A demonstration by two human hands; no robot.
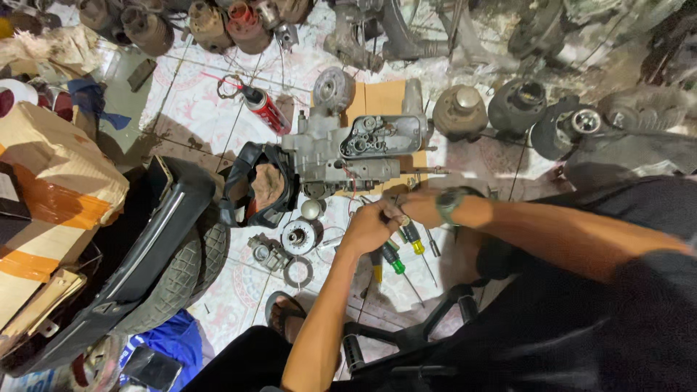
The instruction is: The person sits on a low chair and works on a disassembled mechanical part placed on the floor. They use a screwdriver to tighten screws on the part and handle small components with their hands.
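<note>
Tyre [185,265] and dark bodywork lie far left of the engine casing [348,149], which sits on a sheet of cardboard [381,98] on the tiled floor [192,116] and serves as landmark. Just left of the casing rests one black rubber shroud [254,185]; up-left of it lies one red spray can [265,109]. Below the casing's left end sit three small round parts: a metal ball-like cap [312,209], a toothed disc [298,237] and a flat ring [298,271]. Directly below the casing the left hand [370,225] is curled shut on something small that its fingers hide, and the right hand [425,207], with a watch on its wrist, meets it, pinching at the same spot; what either grips I cannot tell. Beneath both hands lie two screwdrivers that can be counted, one yellow-handled [414,239] and one green-handled [393,260], with more thin tools beside them. To do this fiddly work well, it seems wise to keep both wrists steady, work low over the floor so a dropped piece stays near, and keep loose parts grouped. Right of the casing stand three round drum-like parts [459,110].
</note>
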